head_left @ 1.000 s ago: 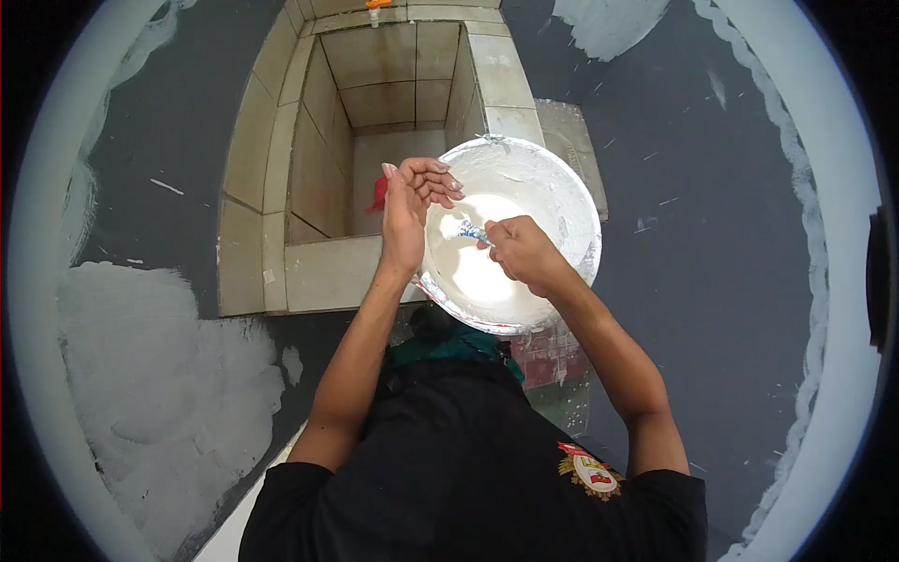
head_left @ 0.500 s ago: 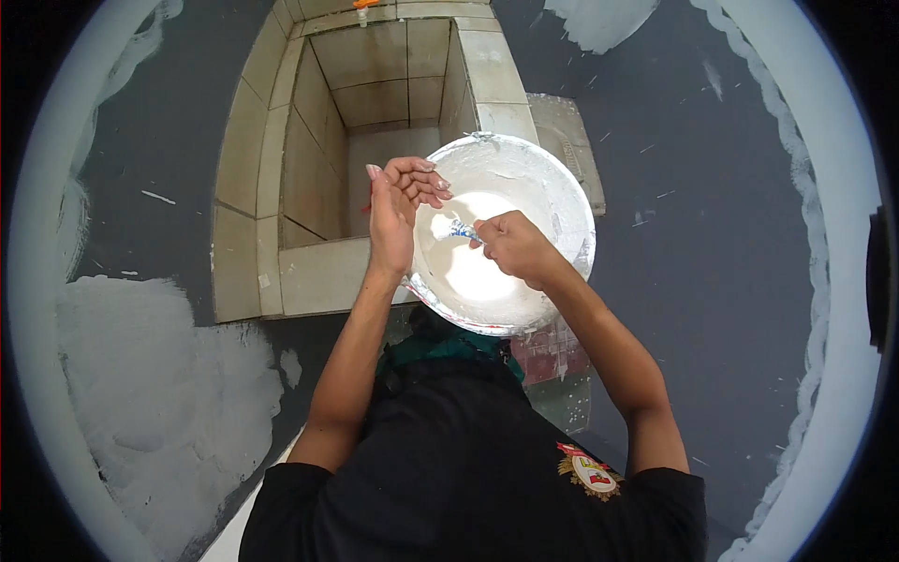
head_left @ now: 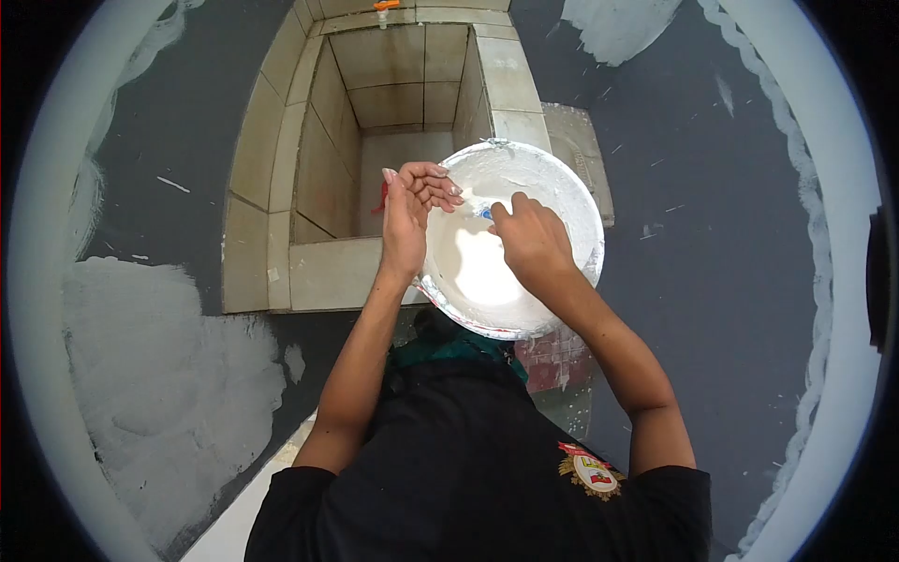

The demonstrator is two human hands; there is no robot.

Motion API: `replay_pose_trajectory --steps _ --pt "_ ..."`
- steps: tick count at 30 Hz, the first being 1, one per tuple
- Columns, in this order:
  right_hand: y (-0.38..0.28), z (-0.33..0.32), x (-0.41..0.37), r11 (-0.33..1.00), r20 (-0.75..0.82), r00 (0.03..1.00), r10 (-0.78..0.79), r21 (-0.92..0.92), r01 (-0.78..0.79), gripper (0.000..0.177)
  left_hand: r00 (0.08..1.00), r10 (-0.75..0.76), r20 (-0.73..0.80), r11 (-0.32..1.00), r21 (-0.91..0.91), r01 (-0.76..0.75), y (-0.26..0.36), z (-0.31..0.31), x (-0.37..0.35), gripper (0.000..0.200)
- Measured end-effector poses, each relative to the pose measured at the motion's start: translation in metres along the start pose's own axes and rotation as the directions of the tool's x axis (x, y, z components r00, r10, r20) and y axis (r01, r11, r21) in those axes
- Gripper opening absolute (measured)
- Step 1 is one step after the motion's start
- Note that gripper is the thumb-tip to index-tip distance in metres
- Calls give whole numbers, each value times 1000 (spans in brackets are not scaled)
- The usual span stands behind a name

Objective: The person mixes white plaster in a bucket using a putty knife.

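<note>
The bucket [head_left: 567, 187], white inside with pale paste at the bottom, sits just in front of the person's chest, against the corner of the tiled basin [head_left: 328, 272]. A second ago the right hand [head_left: 532, 239] was lower over the paste, with the tool's [head_left: 484, 213] smeared tip showing. Now it has slid up toward the left hand [head_left: 405, 220], fingers closed round the tool so only a blue bit peeks out. The left hand has hardly moved. It stands edge-on at the bucket's rim, fingers curled together in a cup. Whether anything lies in it I cannot tell. The dark surface around carries a rough white patch [head_left: 169, 375].
</note>
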State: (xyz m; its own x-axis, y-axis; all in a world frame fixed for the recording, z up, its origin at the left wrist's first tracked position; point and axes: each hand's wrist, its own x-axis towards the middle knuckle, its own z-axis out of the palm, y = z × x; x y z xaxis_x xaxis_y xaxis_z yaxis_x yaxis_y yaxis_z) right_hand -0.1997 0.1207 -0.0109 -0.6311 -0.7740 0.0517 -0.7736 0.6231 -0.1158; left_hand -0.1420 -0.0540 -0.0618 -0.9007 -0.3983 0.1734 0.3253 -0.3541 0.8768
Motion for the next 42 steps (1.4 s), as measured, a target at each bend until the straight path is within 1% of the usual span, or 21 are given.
replay_pose_trajectory --steps 3,6,9,10,13,16,17,19,20,23,26,29,30,34,37,38,41,42 --pt "2 -1 4 997 -29 998 -63 -42 62 16 1000 -7 4 1000 -6 7 0 -1 1 68" --pt "5 -12 4 1000 -50 999 -21 13 22 16 1000 -5 3 1000 -15 5 0 0 1 68" --pt "7 -27 -4 998 -55 997 54 39 -52 16 1000 6 6 1000 -21 -6 0 -1 0 68" --pt "6 -33 -9 995 -81 993 91 46 -88 17 1000 5 3 1000 -26 -5 0 -1 0 68" --pt "-3 -48 -20 984 -109 978 176 22 -174 18 1000 10 -7 999 -37 -10 1 0 0 68" --pt "-1 -38 -20 985 -37 984 172 -11 -173 17 1000 17 -17 999 -39 -18 2 2 0 67" --pt "1 -28 -18 989 -35 988 151 -2 -151 16 1000 15 -19 999 -41 -16 1 -1 0 68" --pt "4 -2 -8 995 -34 994 103 14 -102 14 999 17 -40 999 -47 -19 1 -1 1 68" --pt "0 5 -5 995 -44 995 88 51 -86 15 998 18 -58 998 -51 -21 1 0 0 68" --pt "-9 5 4 993 -91 990 105 58 -100 17 996 37 -86 999 -33 -40 1 1 1 68" --pt "-7 -13 0 986 -160 973 163 72 -153 17 996 36 -77 999 -26 -39 -1 1 0 67" --pt "-5 -37 -13 969 -163 956 246 56 -240 16 999 34 -40 999 4 -34 -2 -1 1 67" --pt "-4 -41 -19 974 -201 953 227 31 -226 14 999 34 -24 999 19 -33 -2 -1 1 67" --pt "6 -25 -27 962 -54 962 268 -35 -270 24 998 38 45 990 134 -43 0 3 0 66" --pt "22 9 -18 941 -26 941 338 -18 -339 25 998 36 52 981 188 -45 -1 4 0 67" --pt "27 14 -18 945 -79 942 326 -2 -328 26 998 31 53 981 190 -41 -1 4 0 67" --pt "35 6 -13 911 -113 905 410 2 -413 27 998 28 47 982 186 -37 0 4 1 66" --pt "34 -2 -13 908 -158 899 409 -21 -418 24 999 26 44 983 181 -34 0 4 0 66"
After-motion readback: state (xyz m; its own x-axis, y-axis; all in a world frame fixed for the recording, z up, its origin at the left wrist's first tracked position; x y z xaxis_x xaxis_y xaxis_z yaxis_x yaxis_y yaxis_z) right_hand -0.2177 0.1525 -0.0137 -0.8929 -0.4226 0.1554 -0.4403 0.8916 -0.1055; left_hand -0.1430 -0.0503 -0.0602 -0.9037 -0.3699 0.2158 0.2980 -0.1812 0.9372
